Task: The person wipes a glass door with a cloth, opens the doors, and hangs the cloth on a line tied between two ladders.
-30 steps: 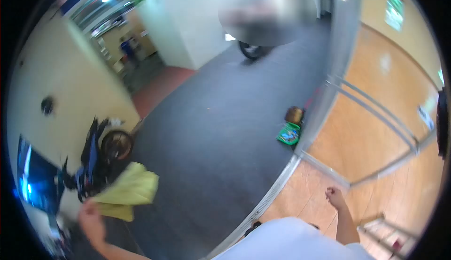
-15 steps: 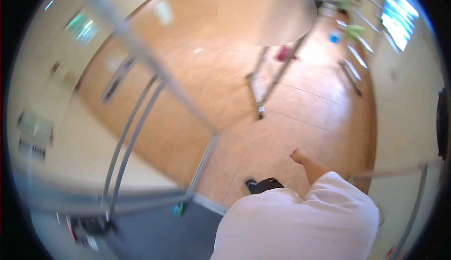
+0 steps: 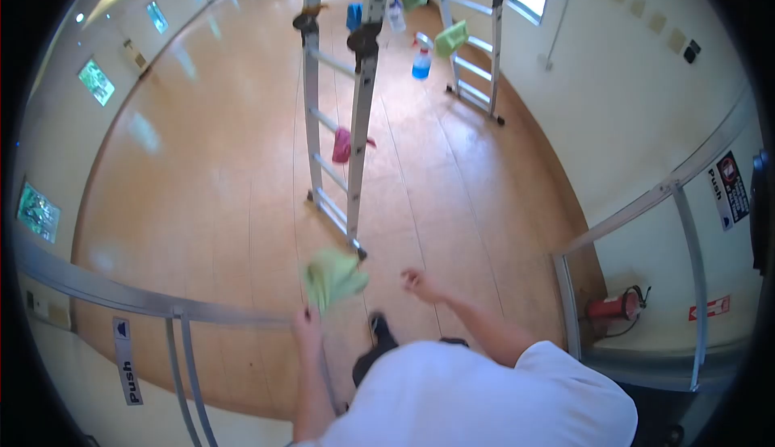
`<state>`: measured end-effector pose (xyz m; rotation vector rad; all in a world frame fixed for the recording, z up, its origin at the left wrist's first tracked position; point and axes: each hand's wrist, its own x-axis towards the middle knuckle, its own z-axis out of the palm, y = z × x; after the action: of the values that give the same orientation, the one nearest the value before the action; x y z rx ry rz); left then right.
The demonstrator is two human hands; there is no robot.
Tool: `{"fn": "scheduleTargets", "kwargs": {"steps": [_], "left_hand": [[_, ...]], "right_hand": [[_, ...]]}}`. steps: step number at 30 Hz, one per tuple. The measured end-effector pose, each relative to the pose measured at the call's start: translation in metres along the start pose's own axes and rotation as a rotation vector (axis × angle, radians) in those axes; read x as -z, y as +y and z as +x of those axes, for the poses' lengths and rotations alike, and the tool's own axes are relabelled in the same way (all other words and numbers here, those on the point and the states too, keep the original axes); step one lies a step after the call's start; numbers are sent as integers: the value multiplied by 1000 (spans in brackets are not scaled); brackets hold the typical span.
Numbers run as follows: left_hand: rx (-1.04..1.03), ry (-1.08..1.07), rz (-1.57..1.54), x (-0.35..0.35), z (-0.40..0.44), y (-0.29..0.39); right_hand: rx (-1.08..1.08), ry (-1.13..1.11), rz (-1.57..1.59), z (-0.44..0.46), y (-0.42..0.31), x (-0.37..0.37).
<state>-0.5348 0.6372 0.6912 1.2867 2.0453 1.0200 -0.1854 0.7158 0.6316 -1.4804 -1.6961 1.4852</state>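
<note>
A light green cloth (image 3: 335, 279) hangs from my left hand (image 3: 306, 330), whose fingers are closed on it; the cloth is smeared by motion. My left arm is close to the door's metal edge. Over the tiled floor, my right hand (image 3: 421, 284) is held forward with loosely curled fingers and nothing visible in it. Beyond both hands stands an aluminium ladder (image 3: 353, 165), with a dark pink cloth (image 3: 342, 145) hanging on one of its rungs.
Glass doors stand at the left, with a push handle (image 3: 184, 374), and at the right, with another handle (image 3: 693, 269). Behind the right glass is a fire extinguisher (image 3: 615, 307). Farther off are a second ladder (image 3: 476, 52), a spray bottle (image 3: 421, 64) and another green cloth (image 3: 451, 39).
My view has swung round and moved forward through the doorway, bringing the ladder nearer. My left hand with the green cloth has come into sight. My right hand remains stretched forward.
</note>
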Motion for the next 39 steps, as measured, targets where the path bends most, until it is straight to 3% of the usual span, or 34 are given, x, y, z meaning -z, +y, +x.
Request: {"fn": "scheduleTargets", "kwargs": {"steps": [3,5,10,12,13,15,16,17,18,19,21,22,23,24,26,27,29,31,32,33,34,35,37,39], "left_hand": [[-32,-188,-140,-10,70,148],[60,-468,-936,-34,114,211],[-21,-817,-1185,-93,170,369],[-55,-976,-1134,-134,186,413],[-97,-1069,-1107,-155,194,432],[-3,-1181,-1029,-183,201,460],[-32,-1371,-1095,-190,191,477],[-54,-1551,-1166,-204,187,492],[-264,-1503,-1133,-221,192,505],[-270,-1501,-1124,-233,194,513],[-516,-889,-1042,-246,214,532],[-812,-642,-826,-247,230,530],[-1072,-382,-585,-243,245,527],[-1085,-363,-587,-234,243,535],[-1242,-178,-85,-251,245,556],[-1236,-156,-92,-267,238,565],[-228,-931,-1162,-292,225,571],[-159,-836,-1165,-327,238,562],[-260,-736,-963,-342,252,558],[-356,-641,-763,-356,264,559],[-349,-625,-779,-365,274,565],[-360,-592,-769,-374,285,570],[-366,-542,-774,-390,299,586],[-431,-316,-620,-403,305,614]], "right_hand": [[-53,174,133,23,25,40],[-176,354,75,37,30,75],[-448,663,250,20,17,135],[-440,659,638,20,14,152],[-448,700,683,24,18,162],[-461,316,1243,35,27,175],[-438,343,1278,33,17,183],[-169,240,1451,31,-2,199],[106,118,1593,28,-15,220],[114,110,1597,30,-17,246],[482,335,1857,49,-23,310],[494,308,1854,33,-30,341],[744,281,1774,9,-36,369],[990,256,1668,-11,-37,398],[1005,147,1695,-34,-23,452],[998,54,1760,-42,-17,470],[841,-49,1868,-32,-10,509],[452,197,1594,-16,-22,549],[424,177,1591,-4,-19,569],[305,372,1286,12,-16,594],[201,547,963,24,-14,618],[199,536,943,26,-24,642],[205,833,500,21,-54,685],[173,940,337,24,-92,712]]}}
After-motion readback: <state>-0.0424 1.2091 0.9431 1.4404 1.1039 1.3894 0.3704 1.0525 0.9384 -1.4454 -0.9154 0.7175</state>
